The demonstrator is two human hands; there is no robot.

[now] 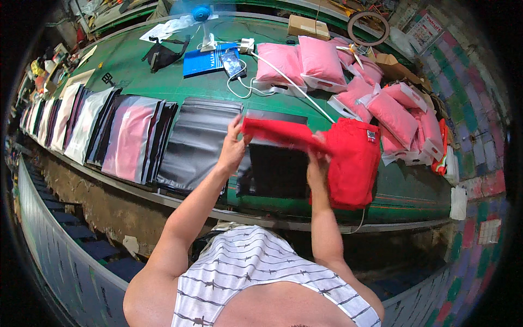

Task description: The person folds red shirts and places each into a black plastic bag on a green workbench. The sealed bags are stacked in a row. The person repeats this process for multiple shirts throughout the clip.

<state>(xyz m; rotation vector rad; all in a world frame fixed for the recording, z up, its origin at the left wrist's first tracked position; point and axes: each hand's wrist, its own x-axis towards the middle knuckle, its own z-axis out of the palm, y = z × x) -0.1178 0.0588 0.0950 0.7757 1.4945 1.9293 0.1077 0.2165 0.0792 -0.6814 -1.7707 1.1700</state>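
My left hand (pixel 233 148) is closed on the left end of a folded red garment (pixel 278 132). At the garment's other end is my right hand (pixel 317 168), its fingers closed on the cloth and somewhat blurred. The garment is stretched between both hands, over a black plastic bag (pixel 278 171) lying on the green table (pixel 403 193). Just right of my right hand, a pile of folded red garments (pixel 354 163) shows a small label on its top piece. Dark grey plastic bags (pixel 199 141) lie in a stack beside my left hand.
Filled pink bags (pixel 395 117) are heaped at the back right. Further left stand fanned rows of white, pink and black bags (pixel 131 136). Toward the back are a blue box (pixel 204 61), a phone (pixel 233 64) with white cables, a black pouch (pixel 162 53) and a tape roll (pixel 369 16).
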